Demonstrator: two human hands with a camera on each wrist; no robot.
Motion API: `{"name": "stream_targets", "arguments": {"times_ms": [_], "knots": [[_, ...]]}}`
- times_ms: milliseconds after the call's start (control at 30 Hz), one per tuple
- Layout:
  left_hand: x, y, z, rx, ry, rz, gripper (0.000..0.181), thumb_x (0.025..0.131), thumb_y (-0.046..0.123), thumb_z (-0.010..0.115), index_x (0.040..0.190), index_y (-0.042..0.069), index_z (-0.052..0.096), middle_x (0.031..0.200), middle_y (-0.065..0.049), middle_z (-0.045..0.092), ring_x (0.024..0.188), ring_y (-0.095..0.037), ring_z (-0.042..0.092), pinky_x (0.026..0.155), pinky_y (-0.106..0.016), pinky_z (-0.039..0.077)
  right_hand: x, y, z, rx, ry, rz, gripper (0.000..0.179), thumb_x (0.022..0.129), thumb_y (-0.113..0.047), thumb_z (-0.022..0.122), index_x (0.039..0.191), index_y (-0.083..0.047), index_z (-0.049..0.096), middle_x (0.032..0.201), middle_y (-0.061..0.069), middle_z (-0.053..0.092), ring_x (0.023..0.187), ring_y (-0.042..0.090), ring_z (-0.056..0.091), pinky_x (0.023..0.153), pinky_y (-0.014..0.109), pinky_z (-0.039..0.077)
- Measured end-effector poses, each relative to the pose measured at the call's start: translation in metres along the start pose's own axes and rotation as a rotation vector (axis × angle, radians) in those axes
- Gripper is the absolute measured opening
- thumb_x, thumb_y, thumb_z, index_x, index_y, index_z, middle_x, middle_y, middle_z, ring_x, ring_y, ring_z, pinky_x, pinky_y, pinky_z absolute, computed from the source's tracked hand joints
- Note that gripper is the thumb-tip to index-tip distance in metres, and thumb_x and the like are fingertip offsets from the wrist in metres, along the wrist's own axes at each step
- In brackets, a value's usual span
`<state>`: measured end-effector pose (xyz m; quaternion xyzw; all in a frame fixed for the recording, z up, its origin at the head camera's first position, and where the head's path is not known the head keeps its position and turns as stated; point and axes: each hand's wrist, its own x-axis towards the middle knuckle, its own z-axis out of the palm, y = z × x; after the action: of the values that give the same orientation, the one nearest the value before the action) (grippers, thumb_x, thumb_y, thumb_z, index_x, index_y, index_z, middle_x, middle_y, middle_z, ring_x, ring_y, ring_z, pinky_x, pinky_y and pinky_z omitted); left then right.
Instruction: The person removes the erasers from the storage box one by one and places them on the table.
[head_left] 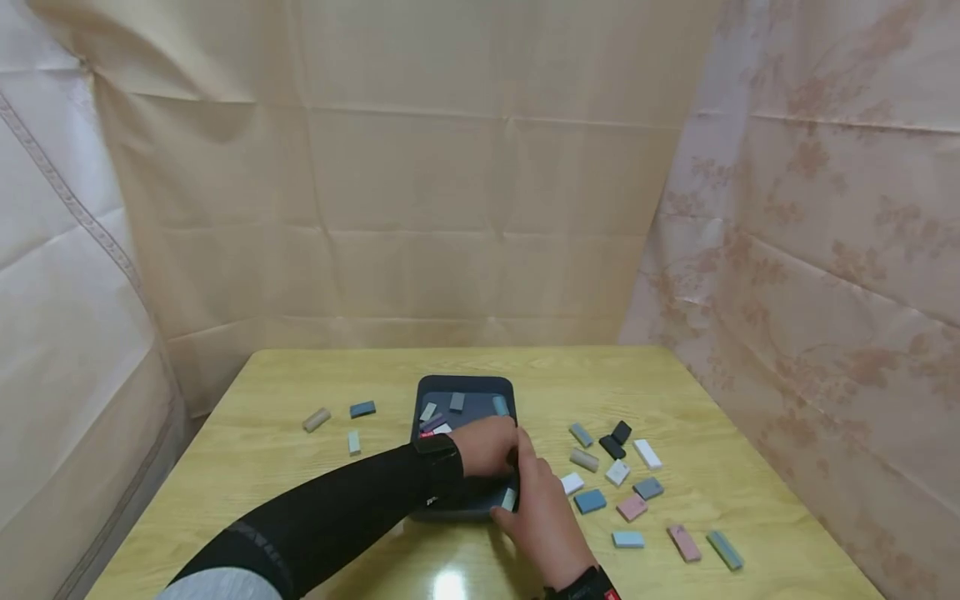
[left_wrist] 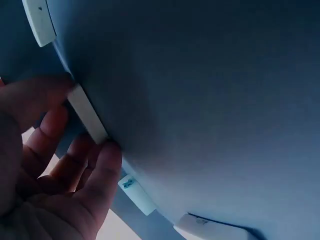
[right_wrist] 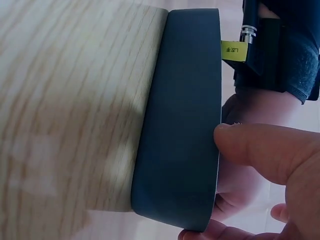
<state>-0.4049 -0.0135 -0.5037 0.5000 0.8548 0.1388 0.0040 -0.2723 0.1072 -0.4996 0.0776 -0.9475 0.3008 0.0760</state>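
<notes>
A dark rectangular tray (head_left: 465, 384) sits on the table, with several small blocks inside. Inside its right part is my left hand (head_left: 486, 446). The left wrist view shows that hand (left_wrist: 65, 170) pinching a small whitish block (left_wrist: 89, 114) by its ends, close against the tray's inner wall. Along the same wall are a white block (left_wrist: 40, 22), a pale block (left_wrist: 137, 195) and another white block (left_wrist: 210, 227). My right hand (head_left: 543, 517) grips the tray's near right corner, its thumb touching the rim in the right wrist view; the tray's outer wall (right_wrist: 180, 115) faces that camera.
Many loose blocks lie right of the tray, among them a blue block (head_left: 590, 501), a pink block (head_left: 683, 542), a green block (head_left: 724, 550) and a black block (head_left: 612, 447). A beige block (head_left: 317, 420) and a dark blue block (head_left: 363, 409) lie left. Curtains surround the table (head_left: 337, 375).
</notes>
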Motion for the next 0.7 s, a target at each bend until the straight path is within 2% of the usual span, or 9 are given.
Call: {"name": "stream_targets", "arguments": {"times_ms": [167,267,333,400,533,633,700], "knots": [[-0.008,-0.003,-0.002,0.058,0.002,-0.043,0.016,0.072,0.014,0.078,0.08,0.025,0.07,0.077,0.012,0.054,0.068,-0.006,0.048,0.06,-0.022,0.04,-0.001,0.0,-0.002,-0.011,-0.002,-0.001,0.11,0.071,-0.024,0.088,0.154,-0.012,0.017,0.124,0.016,0.053,0.108,0.026,0.052,0.091,0.046,0.047],[-0.02,-0.005,-0.009,0.117,0.025,-0.084,0.014,0.071,0.016,0.078,0.081,0.022,0.071,0.081,0.008,0.049,0.068,-0.008,0.045,0.058,-0.023,0.039,-0.002,-0.001,-0.001,-0.007,-0.011,0.0,0.107,0.071,-0.025,0.088,0.153,-0.012,0.02,0.122,0.016,0.053,0.106,0.025,0.052,0.089,0.046,0.047],[-0.03,-0.005,-0.021,0.136,0.052,-0.124,0.013,0.071,0.016,0.078,0.083,0.019,0.073,0.084,0.006,0.049,0.069,-0.009,0.046,0.058,-0.024,0.041,-0.002,-0.002,0.0,-0.006,-0.015,-0.001,0.106,0.071,-0.025,0.088,0.153,-0.011,0.021,0.122,0.017,0.053,0.106,0.026,0.052,0.089,0.046,0.047],[-0.038,-0.007,-0.035,0.149,0.08,-0.166,0.009,0.076,0.016,0.075,0.085,0.018,0.074,0.087,0.005,0.049,0.071,-0.009,0.047,0.06,-0.024,0.044,-0.002,-0.003,0.0,-0.014,-0.014,-0.001,0.106,0.071,-0.026,0.088,0.153,-0.01,0.022,0.122,0.018,0.053,0.106,0.027,0.053,0.089,0.047,0.047],[-0.055,-0.018,-0.07,0.131,0.128,-0.294,0.007,0.085,0.017,0.069,0.091,0.018,0.073,0.094,0.002,0.05,0.075,-0.011,0.049,0.066,-0.027,0.047,-0.004,-0.005,0.0,-0.037,-0.001,-0.008,0.104,0.072,-0.027,0.088,0.152,-0.008,0.024,0.122,0.021,0.052,0.108,0.031,0.053,0.089,0.049,0.047],[-0.07,-0.034,-0.091,0.122,0.16,-0.408,0.005,0.082,0.013,0.069,0.084,0.017,0.071,0.09,0.003,0.049,0.073,-0.012,0.048,0.065,-0.029,0.047,-0.005,-0.006,0.001,-0.049,0.007,-0.005,0.103,0.072,-0.027,0.087,0.151,-0.007,0.025,0.122,0.021,0.052,0.108,0.033,0.054,0.089,0.049,0.047],[-0.082,-0.051,-0.096,0.11,0.172,-0.473,0.012,0.076,0.009,0.069,0.068,0.016,0.063,0.076,0.005,0.043,0.062,-0.01,0.042,0.056,-0.027,0.041,-0.006,-0.006,0.002,-0.053,0.009,0.003,0.102,0.072,-0.028,0.087,0.151,-0.007,0.026,0.121,0.021,0.052,0.108,0.033,0.053,0.089,0.049,0.047]]}}
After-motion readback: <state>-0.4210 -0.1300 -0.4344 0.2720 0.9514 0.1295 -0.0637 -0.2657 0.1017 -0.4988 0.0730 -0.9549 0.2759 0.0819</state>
